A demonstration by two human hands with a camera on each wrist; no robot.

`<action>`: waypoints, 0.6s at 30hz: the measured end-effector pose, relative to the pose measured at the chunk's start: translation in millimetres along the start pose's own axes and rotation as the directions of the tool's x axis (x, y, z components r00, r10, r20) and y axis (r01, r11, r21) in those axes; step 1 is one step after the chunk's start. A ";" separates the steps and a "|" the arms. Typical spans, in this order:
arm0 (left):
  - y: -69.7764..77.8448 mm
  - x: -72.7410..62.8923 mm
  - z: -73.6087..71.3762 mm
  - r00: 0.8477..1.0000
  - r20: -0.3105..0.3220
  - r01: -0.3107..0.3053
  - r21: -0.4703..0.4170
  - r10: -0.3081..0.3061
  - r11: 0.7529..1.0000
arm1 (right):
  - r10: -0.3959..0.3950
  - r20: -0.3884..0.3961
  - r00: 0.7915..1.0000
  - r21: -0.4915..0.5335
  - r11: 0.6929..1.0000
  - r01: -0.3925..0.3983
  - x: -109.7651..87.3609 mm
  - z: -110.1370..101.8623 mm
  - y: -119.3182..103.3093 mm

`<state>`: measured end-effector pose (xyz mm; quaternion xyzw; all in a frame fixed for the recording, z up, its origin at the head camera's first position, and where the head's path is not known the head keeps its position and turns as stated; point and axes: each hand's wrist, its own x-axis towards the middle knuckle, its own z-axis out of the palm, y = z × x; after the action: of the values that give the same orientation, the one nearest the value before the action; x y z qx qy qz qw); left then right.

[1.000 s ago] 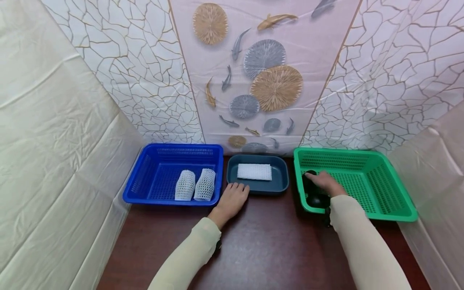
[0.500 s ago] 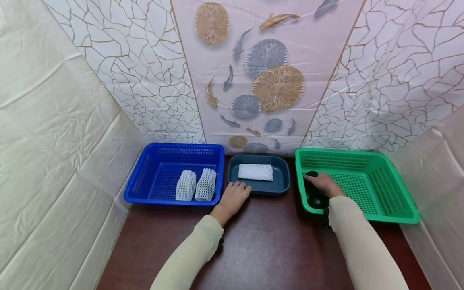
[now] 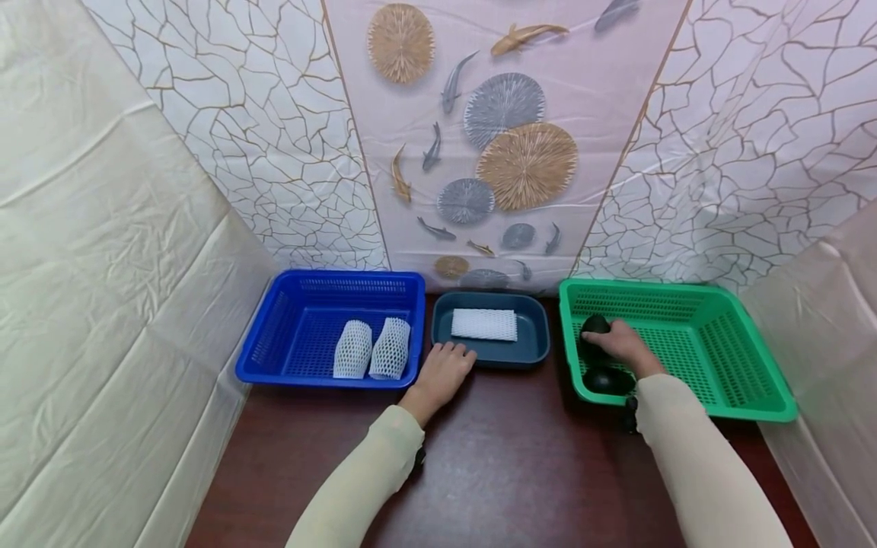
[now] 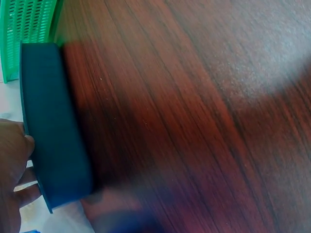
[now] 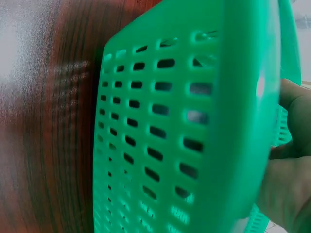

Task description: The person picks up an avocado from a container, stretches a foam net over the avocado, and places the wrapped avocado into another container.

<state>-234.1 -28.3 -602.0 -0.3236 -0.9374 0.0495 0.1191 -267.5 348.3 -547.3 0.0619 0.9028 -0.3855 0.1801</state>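
Observation:
My right hand (image 3: 626, 344) grips a dark, oval avocado (image 3: 596, 326) inside the left part of the green basket (image 3: 719, 293). A second dark avocado (image 3: 607, 380) lies in front of it, near the basket's front wall. In the right wrist view the basket wall hides what my right hand (image 5: 291, 165) holds. My left hand (image 3: 441, 374) rests its fingertips at the front left rim of a dark teal tray (image 3: 503, 356), holding nothing loose. The left wrist view has these fingers (image 4: 28, 194) at the tray's rim. A flat white foam net (image 3: 484, 324) lies in the tray.
A blue basket (image 3: 288, 378) stands left of the tray, with two rounded white foam-netted things (image 3: 352, 350) in its right part. The brown wooden table (image 3: 493, 457) extends in front. Patterned cloth walls (image 3: 521, 228) close in the back and sides.
My right hand has shifted slightly back and right with the avocado, uncovering more of the second avocado. The left hand has stayed at the tray's rim.

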 end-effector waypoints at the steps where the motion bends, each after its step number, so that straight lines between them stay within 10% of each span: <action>1: 0.0 0.1 -0.5 1.000 -0.003 0.000 -0.005 0.000 1.000 | -0.003 -0.003 1.000 0.001 1.000 0.003 -1.9 -1.1 -0.4; 18: 0.0 0.7 -7.6 0.999 0.032 0.004 -0.007 -0.003 1.000 | -0.108 -0.074 0.991 -0.090 0.991 0.102 -27.2 -9.2 -6.7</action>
<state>-232.7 -27.7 -594.5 -0.3215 -0.9399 0.0512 0.1033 -246.5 351.0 -526.8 0.0216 0.9271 -0.3524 0.1261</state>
